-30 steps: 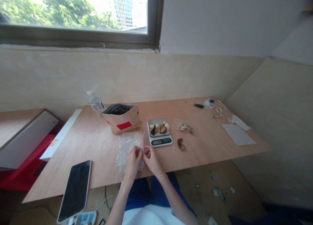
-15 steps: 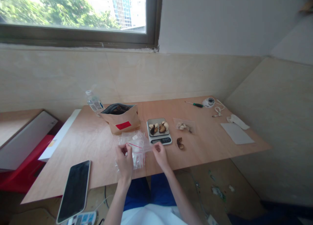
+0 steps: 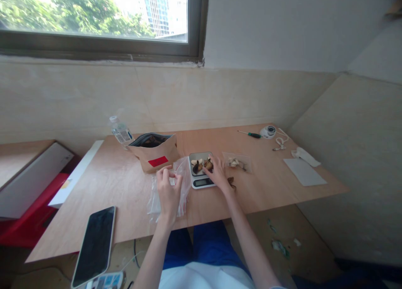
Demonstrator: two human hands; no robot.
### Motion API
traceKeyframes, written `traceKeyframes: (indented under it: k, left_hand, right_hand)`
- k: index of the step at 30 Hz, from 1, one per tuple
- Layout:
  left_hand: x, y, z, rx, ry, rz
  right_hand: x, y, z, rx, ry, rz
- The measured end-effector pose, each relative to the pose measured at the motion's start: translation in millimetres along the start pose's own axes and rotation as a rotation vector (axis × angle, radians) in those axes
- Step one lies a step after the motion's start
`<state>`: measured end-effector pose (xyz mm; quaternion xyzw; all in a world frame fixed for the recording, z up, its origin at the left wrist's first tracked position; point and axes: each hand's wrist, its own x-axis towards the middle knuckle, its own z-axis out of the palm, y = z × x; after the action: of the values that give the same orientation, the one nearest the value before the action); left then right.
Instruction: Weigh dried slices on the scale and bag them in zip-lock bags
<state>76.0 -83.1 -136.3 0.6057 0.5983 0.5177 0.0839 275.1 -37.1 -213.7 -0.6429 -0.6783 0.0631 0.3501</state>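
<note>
My left hand (image 3: 168,191) is closed in a pinch on a clear plastic zip bag (image 3: 185,172), which hangs beside the scale. Below it more clear zip bags (image 3: 153,203) lie on the table. My right hand (image 3: 217,172) reaches over the white kitchen scale (image 3: 195,182), thumb and fingers apart around a dried mushroom piece (image 3: 207,163) on its plate. Part of that piece is hidden by the fingers. Dark and pale pieces (image 3: 196,167) lie on the plate's left half. A brown dried piece (image 3: 231,182) rests on the table, partly behind my right wrist.
A kraft pouch (image 3: 161,152) with a red label stands open behind the bags, near a water bottle (image 3: 121,130). Right of the scale lies a filled zip bag (image 3: 243,163). Farther right are a screwdriver (image 3: 253,135), a white camera (image 3: 268,132) and paper (image 3: 304,172). A tablet (image 3: 96,243) overhangs the front-left edge.
My right hand has let go of the zip bag and moved up onto the scale plate. My left hand has moved slightly right and up, still holding the bag.
</note>
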Motion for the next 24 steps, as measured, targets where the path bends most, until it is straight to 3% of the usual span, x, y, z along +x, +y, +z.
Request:
traceKeyframes:
  k: [10,13,16,17,20,22,24]
  left_hand:
    - [5,6,11,-0.054,-0.09,-0.24]
    - [5,8,14,-0.037,-0.097,-0.269]
    - [5,10,17,-0.021,-0.112,-0.292]
    - [4,10,19,-0.031,-0.122,-0.299]
    - [2,11,22,-0.103,-0.161,-0.33]
    - [-2,9,23,-0.188,-0.181,-0.385]
    - [-6,5,24,-0.288,-0.172,-0.477]
  right_hand:
    - [1,11,5,0.044,0.038,0.092]
    - [2,-1,-7,0.195,0.078,0.142]
    - [4,-38,-30,0.564,0.108,0.255]
    - [4,-54,-38,0.753,0.064,0.304]
    - [1,-96,-52,1.28,-0.253,0.374]
    - [-2,-111,-50,1.391,-0.349,0.414]
    - [-6,-112,-41,1.294,-0.319,0.472]
